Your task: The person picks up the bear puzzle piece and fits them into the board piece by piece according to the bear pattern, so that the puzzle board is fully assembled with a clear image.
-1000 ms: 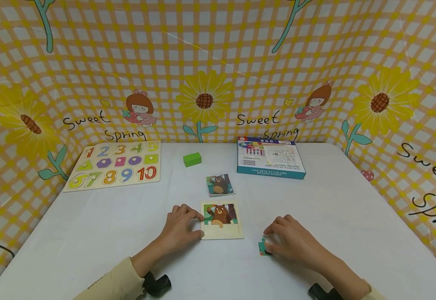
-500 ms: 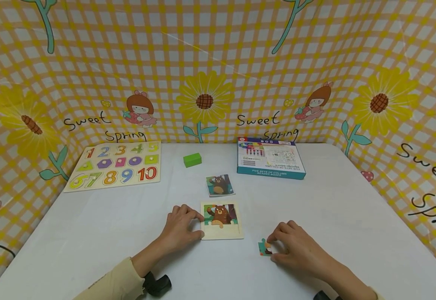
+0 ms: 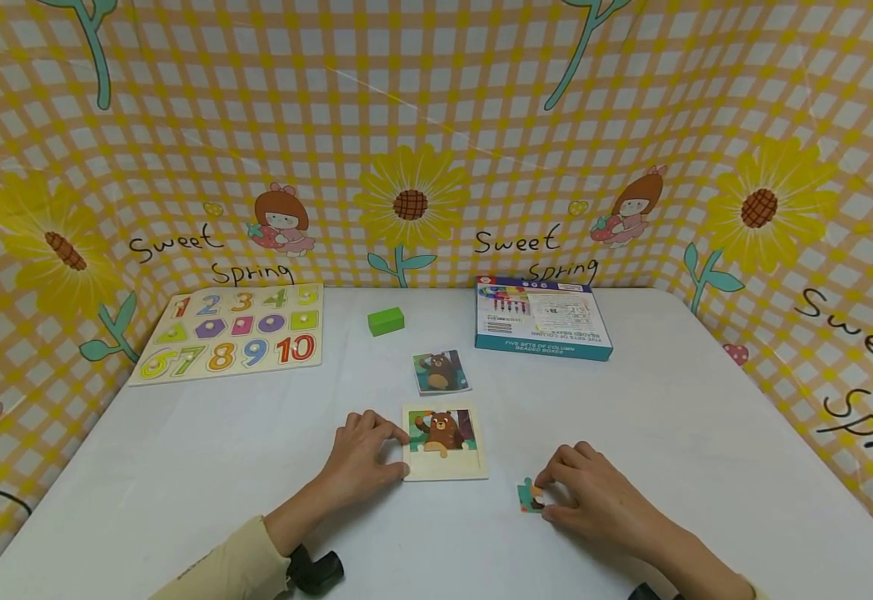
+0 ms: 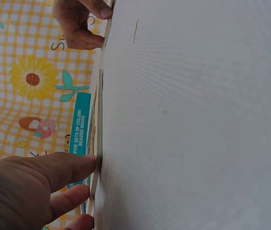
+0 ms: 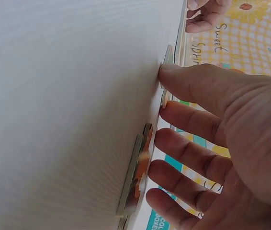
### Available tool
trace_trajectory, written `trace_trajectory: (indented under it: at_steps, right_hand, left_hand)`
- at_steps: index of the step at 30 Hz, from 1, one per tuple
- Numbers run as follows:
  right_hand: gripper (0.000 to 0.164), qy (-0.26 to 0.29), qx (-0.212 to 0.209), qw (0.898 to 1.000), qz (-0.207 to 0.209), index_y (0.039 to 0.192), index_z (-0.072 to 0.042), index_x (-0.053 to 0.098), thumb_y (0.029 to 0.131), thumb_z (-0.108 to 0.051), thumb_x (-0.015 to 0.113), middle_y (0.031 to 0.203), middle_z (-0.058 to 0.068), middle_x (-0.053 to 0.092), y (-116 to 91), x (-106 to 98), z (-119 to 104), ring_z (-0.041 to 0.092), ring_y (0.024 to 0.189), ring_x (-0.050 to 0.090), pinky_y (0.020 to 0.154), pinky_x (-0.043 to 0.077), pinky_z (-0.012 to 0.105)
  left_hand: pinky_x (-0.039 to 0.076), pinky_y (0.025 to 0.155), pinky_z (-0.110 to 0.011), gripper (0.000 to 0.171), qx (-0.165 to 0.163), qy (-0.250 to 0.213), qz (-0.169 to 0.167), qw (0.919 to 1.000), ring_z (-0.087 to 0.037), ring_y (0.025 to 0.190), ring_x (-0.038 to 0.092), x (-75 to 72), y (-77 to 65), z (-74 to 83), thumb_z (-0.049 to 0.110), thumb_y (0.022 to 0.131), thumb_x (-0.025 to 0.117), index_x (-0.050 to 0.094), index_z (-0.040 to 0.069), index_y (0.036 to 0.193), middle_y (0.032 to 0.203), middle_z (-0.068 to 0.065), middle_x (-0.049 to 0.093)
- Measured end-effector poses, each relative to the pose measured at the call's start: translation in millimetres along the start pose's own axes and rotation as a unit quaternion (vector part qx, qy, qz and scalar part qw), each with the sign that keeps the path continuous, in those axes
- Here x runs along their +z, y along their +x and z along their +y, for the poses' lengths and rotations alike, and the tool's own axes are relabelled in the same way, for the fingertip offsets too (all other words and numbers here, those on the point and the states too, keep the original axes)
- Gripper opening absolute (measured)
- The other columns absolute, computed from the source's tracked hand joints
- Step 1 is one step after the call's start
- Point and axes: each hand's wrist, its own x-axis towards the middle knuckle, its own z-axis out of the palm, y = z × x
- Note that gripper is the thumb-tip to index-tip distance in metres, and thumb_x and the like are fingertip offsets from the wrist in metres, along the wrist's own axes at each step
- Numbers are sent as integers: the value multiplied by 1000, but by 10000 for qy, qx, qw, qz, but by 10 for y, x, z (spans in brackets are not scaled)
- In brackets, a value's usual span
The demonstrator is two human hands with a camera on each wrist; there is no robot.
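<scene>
My left hand [image 3: 361, 460] grips the left side of a small pale wooden puzzle tray [image 3: 447, 469], thumb near its lower corner. The tray's upper part holds a brown bear picture; its lower part is bare wood. Right of it, my right hand [image 3: 603, 502] pinches the edges of a teal puzzle piece [image 3: 528, 495] flat on the table, between thumb and index finger. In the right wrist view, more puzzle pieces [image 5: 138, 172] in orange and brown lie beneath the other fingers of that hand; the head view hides them.
Behind the tray lies a bear picture card [image 3: 441, 372]. Farther back are a green block [image 3: 386, 322], a number puzzle board [image 3: 317, 357] at left and a flat box [image 3: 545, 346] at right. A patterned cloth [image 3: 436, 108] walls the table's back and sides.
My right hand has shifted slightly right and towards me, its thumb and index finger now farther apart, and more of the teal puzzle piece shows. The left hand and tray stay put.
</scene>
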Motion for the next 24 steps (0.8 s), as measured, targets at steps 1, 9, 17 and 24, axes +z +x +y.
trace_trajectory:
  at_steps: [1,9,17,24]
  right_hand:
    - [22,-2,-9,10000,1,88,-26,68,70,-28,79,89,-16,54,1,0,2,5,85,40,74,39,26]
    - [21,-6,107,9999,-112,90,-25,68,72,-29,78,92,-14,57,63,-37,-18,5,87,42,75,41,28]
    - [20,-43,86,10000,-14,91,-25,69,73,-28,77,92,-12,60,231,-88,-132,6,89,44,79,44,31]
    - [22,89,-196,9997,86,94,-19,71,74,-26,76,93,-7,62,451,-57,-270,9,90,45,79,44,32]
  left_hand:
    - [32,83,-42,26,-3,0,4,10000,-22,99,42,2,0,-2,22,73,77,68,17,96,102,-5,54]
    - [32,81,-40,26,28,1,2,10000,-22,98,41,6,6,-4,22,72,77,67,17,95,101,-5,54]
    - [32,81,-40,26,50,6,20,10000,-23,99,41,1,2,-2,21,72,78,68,17,96,100,-5,54]
    - [32,81,-41,26,40,-4,31,10000,-23,99,42,2,2,-2,21,72,78,68,17,95,100,-5,53]
